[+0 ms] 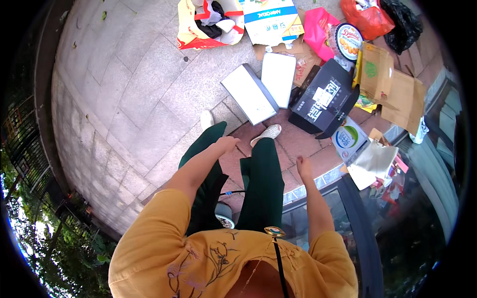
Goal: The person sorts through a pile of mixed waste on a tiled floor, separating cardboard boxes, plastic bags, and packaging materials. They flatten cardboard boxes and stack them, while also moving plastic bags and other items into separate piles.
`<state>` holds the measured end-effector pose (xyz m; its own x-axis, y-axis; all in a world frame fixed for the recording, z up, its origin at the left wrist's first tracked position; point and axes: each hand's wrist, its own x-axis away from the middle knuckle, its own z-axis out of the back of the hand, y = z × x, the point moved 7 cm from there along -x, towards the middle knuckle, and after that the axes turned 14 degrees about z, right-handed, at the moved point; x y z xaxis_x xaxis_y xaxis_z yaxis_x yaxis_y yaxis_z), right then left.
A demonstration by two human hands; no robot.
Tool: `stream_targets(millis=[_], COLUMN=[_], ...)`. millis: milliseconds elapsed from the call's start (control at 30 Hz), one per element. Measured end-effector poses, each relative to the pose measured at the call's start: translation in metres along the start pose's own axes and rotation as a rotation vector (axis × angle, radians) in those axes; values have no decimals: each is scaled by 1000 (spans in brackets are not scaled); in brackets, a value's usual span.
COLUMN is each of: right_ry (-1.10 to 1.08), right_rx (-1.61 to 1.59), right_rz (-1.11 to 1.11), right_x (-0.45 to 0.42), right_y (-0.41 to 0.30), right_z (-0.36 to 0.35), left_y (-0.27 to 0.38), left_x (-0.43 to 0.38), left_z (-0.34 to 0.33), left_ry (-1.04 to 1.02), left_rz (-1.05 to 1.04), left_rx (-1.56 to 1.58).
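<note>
My left hand (226, 144) hangs over my left thigh, its fingers loosely curled; whether they are closed is not clear, and nothing shows in it. On the other side, my right hand (303, 166) is curled over the red paving, holding nothing that can be seen. Before my white shoes lie two flat white boxes or panels, one (250, 95) with a dark edge and one (278, 80) beside it. A black cardboard box (322, 97) with white print lies tilted to their right, touching other packaging.
A red-and-white bag (211, 24), a printed carton (274, 22), a pink bag (320, 31), a round tin (348, 41) and red (367, 18) and black plastic bags (400, 26) lie ahead. Opened brown cardboard (404, 98) and loose packaging (372, 160) lie by a glass front (406, 223).
</note>
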<state>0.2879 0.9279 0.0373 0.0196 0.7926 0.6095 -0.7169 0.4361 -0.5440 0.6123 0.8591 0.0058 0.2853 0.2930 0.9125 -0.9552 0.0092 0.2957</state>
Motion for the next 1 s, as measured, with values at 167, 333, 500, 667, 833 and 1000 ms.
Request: stream_targets(millis=[167,333,500,667,833,1000], right_ry=[80,213,101,155,211,135], right_rx=[27,-532,-236,-198,-401,-168], right_rz=[-391,-781,-420,-204,-416,-436], right_x=[178,264,262,257,304,337], right_y=[66,-10,-128,-155,-176,-165], right_z=[20,-16,-51,-49,6,58], left_y=[-35,-129,-254,-330,-368,-375], left_x=[97,195,279,346,377,368], left_z=[27,29,-13,-57,-63,-86], left_ry=[157,353,231,275,413,515], left_rz=[-11,64,352,398,545,520], left_rx=[215,375,420,258,438,584])
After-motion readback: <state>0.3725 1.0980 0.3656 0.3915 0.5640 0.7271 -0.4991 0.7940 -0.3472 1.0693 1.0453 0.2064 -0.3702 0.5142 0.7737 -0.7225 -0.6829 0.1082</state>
